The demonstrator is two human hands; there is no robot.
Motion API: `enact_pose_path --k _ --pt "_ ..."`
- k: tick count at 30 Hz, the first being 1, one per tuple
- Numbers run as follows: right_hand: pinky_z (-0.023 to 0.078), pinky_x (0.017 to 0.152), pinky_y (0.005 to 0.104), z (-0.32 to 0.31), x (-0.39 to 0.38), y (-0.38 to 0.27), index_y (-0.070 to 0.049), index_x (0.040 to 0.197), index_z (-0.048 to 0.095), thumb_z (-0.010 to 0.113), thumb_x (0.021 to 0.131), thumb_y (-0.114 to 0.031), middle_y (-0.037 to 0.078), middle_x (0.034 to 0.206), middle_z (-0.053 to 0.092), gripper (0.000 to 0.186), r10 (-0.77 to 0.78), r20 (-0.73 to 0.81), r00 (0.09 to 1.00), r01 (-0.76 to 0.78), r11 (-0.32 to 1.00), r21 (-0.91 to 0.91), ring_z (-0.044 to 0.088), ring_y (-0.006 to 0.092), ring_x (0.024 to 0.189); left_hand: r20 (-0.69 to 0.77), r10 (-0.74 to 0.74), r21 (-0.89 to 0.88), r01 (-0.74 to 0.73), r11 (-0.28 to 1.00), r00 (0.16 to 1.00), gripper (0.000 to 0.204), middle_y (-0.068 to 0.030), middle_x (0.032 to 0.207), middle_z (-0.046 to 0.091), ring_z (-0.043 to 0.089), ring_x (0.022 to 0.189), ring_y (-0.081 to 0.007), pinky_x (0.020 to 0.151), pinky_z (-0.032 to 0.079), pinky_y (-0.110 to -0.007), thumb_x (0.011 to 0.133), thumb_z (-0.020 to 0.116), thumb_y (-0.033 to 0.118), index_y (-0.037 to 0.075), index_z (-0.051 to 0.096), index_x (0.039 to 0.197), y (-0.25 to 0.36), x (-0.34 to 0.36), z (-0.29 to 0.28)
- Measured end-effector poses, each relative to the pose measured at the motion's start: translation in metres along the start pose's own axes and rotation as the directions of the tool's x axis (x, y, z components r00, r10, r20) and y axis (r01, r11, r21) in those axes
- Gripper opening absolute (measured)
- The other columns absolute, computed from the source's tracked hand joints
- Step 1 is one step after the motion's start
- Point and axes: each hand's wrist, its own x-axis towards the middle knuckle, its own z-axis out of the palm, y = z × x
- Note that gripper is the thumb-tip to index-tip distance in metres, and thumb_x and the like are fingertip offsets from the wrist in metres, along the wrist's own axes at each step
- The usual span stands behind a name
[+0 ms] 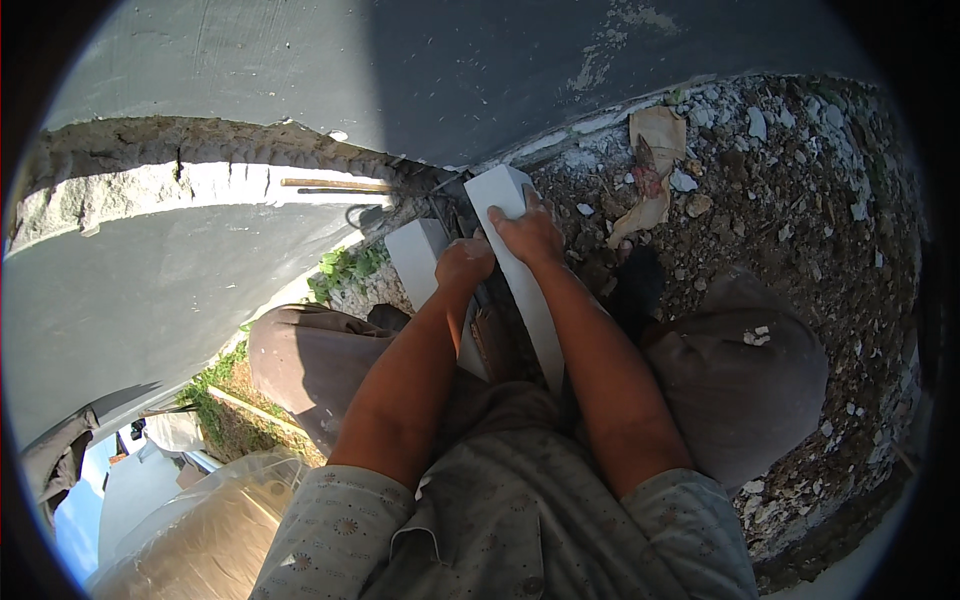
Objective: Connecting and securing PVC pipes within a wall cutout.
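A long white block, pale and sharp-edged like aerated concrete, stands between my knees. My right hand grips its upper part, thumb on the near face and fingers over the right edge. My left hand is closed beside that block's left side, in front of a second white block; what its fingers hold is hidden. Dark, narrow pieces and a brownish piece lie in the shaded gap between the two blocks.
A grey wall runs along the far side, with a broken rough opening edge at left. A wooden stick lies on the ledge. Rubble soil with torn brown paper covers the right. Green plants grow by my left knee.
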Motion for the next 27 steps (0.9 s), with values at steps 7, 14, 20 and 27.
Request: enact_pose_path --k 7,14,20,27 --pt "0.038 0.098 0.0463 0.002 -0.001 0.000 -0.009 0.139 0.030 0.060 0.072 -0.050 0.022 0.134 0.039 0.084 -0.015 -0.054 0.998 0.013 0.999 -0.041 0.044 0.0378 0.121 0.325 -0.334 -0.710 0.462 0.532 0.885 0.039 -0.0114 0.094 0.056 0.057 0.080 -0.0225 0.067 0.052 -0.035 0.088 0.047 0.040 0.008 0.058 0.107 0.022 -0.039 -0.042" --pt "0.038 0.098 0.0457 0.004 0.002 0.000 -0.008 0.139 0.031 0.059 0.073 -0.050 0.022 0.132 0.041 0.084 -0.008 -0.032 0.999 0.007 0.999 -0.036 0.046 0.0380 0.119 0.441 -0.180 -0.890 0.403 -0.213 0.879 0.015 -0.0022 0.078 0.054 0.055 0.065 -0.0130 0.058 0.052 -0.024 0.088 0.057 0.026 0.011 0.058 0.089 0.024 -0.028 -0.034" --pt "0.036 0.101 0.0449 0.005 0.002 0.001 -0.010 0.139 0.031 0.058 0.072 -0.052 0.021 0.134 0.039 0.083 -0.012 -0.015 1.000 0.012 1.000 -0.013 0.039 0.0398 0.123 0.212 0.076 -0.512 0.176 -0.841 0.974 0.004 -0.0056 0.084 0.058 0.059 0.071 -0.0150 0.057 0.052 -0.022 0.087 0.054 0.006 0.002 0.055 0.088 0.009 -0.032 -0.006" --pt "0.035 0.101 0.0444 0.006 0.003 0.001 -0.010 0.139 0.032 0.058 0.072 -0.051 0.021 0.134 0.040 0.083 -0.018 -0.029 0.999 0.018 1.000 -0.011 0.039 0.0385 0.124 0.102 0.340 -0.457 0.348 -0.819 0.935 0.005 -0.0053 0.077 0.054 0.056 0.066 -0.0130 0.044 0.038 -0.019 0.087 0.047 -0.001 0.002 0.049 0.091 0.003 -0.031 -0.010"
